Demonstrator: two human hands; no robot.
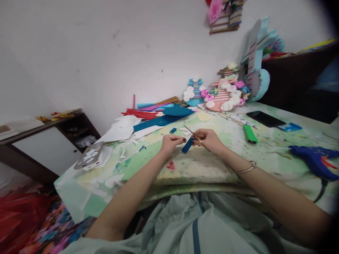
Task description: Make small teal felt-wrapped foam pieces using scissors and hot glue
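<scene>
My right hand (pixel 210 141) is closed around slim, pointed scissors (pixel 195 134) with a gold-coloured part, their tip aimed up and left. Its fingertips also touch the edge of a short dark blue strip (pixel 186 146) that slants down below them. Just left of the strip, my left hand (pixel 171 144) has thumb and forefinger pinched together; whatever is between them is too small to make out. A small blue piece (pixel 173 130) lies on the table beyond the left hand, near a few white pieces (pixel 185 131).
Blue sheets (pixel 161 120) and white paper scraps (pixel 120 128) lie at the back left. A green cutter (pixel 250 134), a black phone (pixel 265 119) and a blue glue gun (pixel 315 158) are on the right. Flower-decorated craft models (pixel 225 93) stand against the wall.
</scene>
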